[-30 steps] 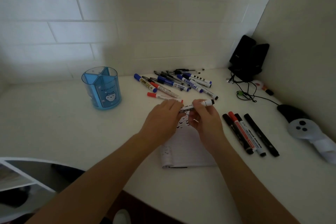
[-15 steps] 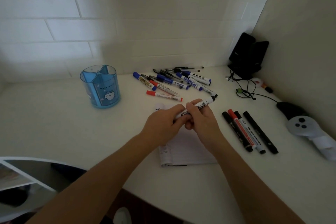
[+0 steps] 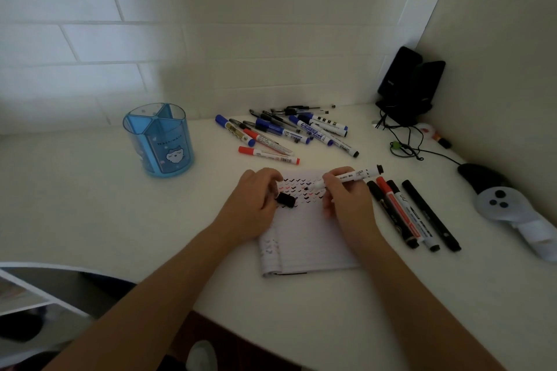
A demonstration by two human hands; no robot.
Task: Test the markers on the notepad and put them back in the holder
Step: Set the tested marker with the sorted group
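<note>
My right hand (image 3: pixel 346 202) grips an uncapped white-barrelled black marker (image 3: pixel 358 174), its tip resting on the notepad (image 3: pixel 304 244) among rows of small check marks. My left hand (image 3: pixel 253 205) lies on the pad's left side and pinches the marker's black cap (image 3: pixel 285 199). The blue see-through divided holder (image 3: pixel 159 138) stands empty at the far left. A heap of blue, red and black markers (image 3: pixel 286 132) lies behind the pad. Several capped markers (image 3: pixel 413 214) lie side by side right of the pad.
Two black speakers (image 3: pixel 410 84) with tangled cables (image 3: pixel 404 144) stand in the back right corner. A black and grey controller (image 3: pixel 500 202) lies along the right wall. The white desk's front edge (image 3: pixel 241 322) runs below my forearms.
I pulled the cap off the marker: both hands held it together before, and now the left hand holds the cap apart while the right hand has brought the tip down onto the notepad.
</note>
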